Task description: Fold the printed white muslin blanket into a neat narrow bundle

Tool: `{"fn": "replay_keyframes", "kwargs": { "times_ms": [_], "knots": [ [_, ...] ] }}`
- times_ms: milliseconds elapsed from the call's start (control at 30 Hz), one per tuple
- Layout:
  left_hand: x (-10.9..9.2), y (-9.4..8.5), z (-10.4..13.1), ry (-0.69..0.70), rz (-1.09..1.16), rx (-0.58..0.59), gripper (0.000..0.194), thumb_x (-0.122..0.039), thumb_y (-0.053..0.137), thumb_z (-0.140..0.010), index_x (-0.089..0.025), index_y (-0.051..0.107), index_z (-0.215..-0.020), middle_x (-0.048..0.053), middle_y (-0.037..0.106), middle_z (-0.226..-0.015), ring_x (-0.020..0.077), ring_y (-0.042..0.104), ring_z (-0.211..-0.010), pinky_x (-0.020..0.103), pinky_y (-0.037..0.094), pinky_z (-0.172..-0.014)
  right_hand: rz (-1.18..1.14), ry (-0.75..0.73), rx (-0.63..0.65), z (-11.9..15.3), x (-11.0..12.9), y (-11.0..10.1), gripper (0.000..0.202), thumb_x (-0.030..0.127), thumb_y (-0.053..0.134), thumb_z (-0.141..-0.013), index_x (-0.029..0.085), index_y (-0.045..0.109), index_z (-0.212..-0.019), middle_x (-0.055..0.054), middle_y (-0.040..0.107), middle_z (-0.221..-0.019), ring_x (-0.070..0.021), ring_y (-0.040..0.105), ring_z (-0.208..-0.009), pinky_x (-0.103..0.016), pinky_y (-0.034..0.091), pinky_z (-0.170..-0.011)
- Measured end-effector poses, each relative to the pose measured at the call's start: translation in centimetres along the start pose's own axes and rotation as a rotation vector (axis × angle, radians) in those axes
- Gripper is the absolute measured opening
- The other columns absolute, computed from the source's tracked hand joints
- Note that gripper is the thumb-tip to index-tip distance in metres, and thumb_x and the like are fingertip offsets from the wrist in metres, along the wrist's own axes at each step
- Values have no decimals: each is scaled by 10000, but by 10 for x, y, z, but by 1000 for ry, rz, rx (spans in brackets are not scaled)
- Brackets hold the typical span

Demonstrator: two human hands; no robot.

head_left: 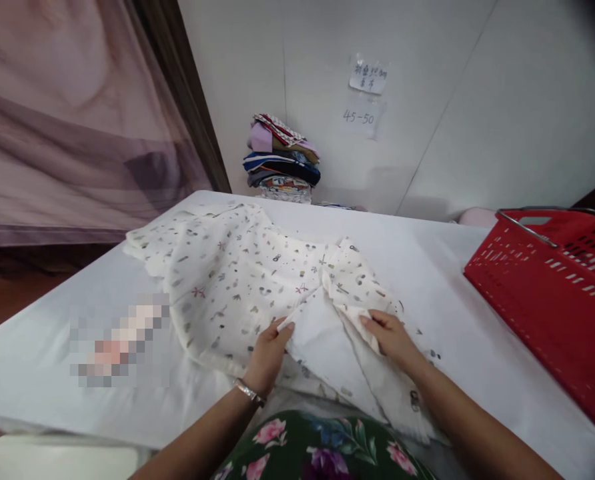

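A cream shirt [237,280] with a small scattered print lies spread on the white-covered table, its lower part toward me. My left hand [268,357] pinches one edge of its front opening between thumb and fingers. On the other side of the opening, my right hand [390,337] grips the opposite edge. Between the two hands the front parts, and the plain white inside of the cloth shows. Part of the shirt hangs close to my body below my right forearm.
A red plastic basket [542,293] with a metal handle stands at the right. Folded clothes [282,160] are stacked behind the table [417,247], against the wall. A pixelated patch covers something on the table at left. Pinkish curtains [77,133] hang at far left.
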State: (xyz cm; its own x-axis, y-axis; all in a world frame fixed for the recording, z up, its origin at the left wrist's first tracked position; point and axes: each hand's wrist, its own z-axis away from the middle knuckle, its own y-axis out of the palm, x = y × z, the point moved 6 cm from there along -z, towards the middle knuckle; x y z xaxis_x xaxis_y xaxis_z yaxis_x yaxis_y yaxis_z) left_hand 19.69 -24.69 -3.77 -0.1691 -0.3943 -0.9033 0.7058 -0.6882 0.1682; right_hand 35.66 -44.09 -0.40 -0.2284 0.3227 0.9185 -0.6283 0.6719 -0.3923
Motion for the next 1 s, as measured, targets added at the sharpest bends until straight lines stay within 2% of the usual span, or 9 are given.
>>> {"fn": "replay_keyframes", "kwargs": {
  "times_ms": [67, 133, 200, 300, 367, 500, 700, 833, 1000],
  "knots": [
    [-11, 17, 8, 66, -71, 112, 342, -374, 677, -693, -142, 646, -943, 12, 658, -783, 127, 557, -660, 229, 462, -605, -334, 121, -59, 5, 5, 1, 302, 476, 530, -836, 187, 588, -770, 20, 520, -593, -148, 489, -551, -243, 378, -508],
    [-23, 38, 19, 95, -105, 239, 357, -383, 665, -705, -151, 621, -972, 1, 641, -760, 116, 540, -629, 223, 455, -585, -516, 125, -51, 10, 18, 9, 275, 461, 564, -823, 188, 599, -837, 16, 543, -631, -141, 491, -567, -238, 379, -518],
    [-34, 56, 30, 116, -113, 335, 343, -377, 663, -709, -163, 597, -968, -7, 626, -752, 105, 532, -611, 219, 458, -581, -536, 79, -9, 14, 32, 21, 258, 438, 568, -830, 185, 607, -859, 10, 553, -660, -136, 494, -592, -239, 395, -550],
    [-44, 70, 40, 123, -103, 388, 277, -352, 667, -698, -169, 570, -881, -21, 591, -733, 100, 533, -609, 219, 473, -569, -363, -47, 24, 21, 48, 36, 261, 417, 512, -869, 182, 624, -888, 0, 551, -698, -140, 505, -652, -249, 422, -608],
    [-44, 71, 40, 107, -73, 384, 238, -337, 661, -694, -164, 551, -817, -24, 566, -725, 103, 539, -618, 226, 488, -564, -194, -182, 9, 26, 56, 42, 271, 394, 498, -878, 192, 612, -1019, -20, 574, -808, -155, 526, -739, -261, 441, -660],
    [-39, 66, 38, 58, 29, 353, 220, -314, 652, -684, -158, 516, -757, -33, 543, -688, 88, 537, -584, 239, 508, -568, 106, -407, -46, 35, 63, 52, 463, 312, 560, -835, 216, 446, -1273, -59, 576, -994, -164, 544, -789, -280, 468, -679],
    [-38, 60, 36, 50, 27, 306, 294, -387, 685, -663, -152, 515, -709, -52, 490, -617, 71, 493, -547, 208, 502, -488, 169, -503, -125, 39, 68, 47, 183, 201, 451, -880, 195, 563, -1025, -36, 599, -837, -152, 566, -728, -264, 470, -651],
    [-38, 58, 35, 48, 36, 299, 306, -409, 688, -662, -152, 529, -711, -51, 505, -606, 64, 488, -524, 192, 484, -465, 263, -594, -109, 41, 74, 49, 215, 148, 423, -883, 180, 558, -1047, -83, 602, -915, -183, 571, -841, -305, 476, -721],
    [-36, 59, 36, 48, 36, 342, 288, -383, 686, -677, -152, 533, -754, -42, 544, -625, 69, 517, -537, 196, 500, -483, 290, -618, -110, 42, 78, 55, 214, 146, 421, -883, 172, 570, -1035, -80, 602, -865, -175, 579, -801, -297, 489, -688]
  ]
}}
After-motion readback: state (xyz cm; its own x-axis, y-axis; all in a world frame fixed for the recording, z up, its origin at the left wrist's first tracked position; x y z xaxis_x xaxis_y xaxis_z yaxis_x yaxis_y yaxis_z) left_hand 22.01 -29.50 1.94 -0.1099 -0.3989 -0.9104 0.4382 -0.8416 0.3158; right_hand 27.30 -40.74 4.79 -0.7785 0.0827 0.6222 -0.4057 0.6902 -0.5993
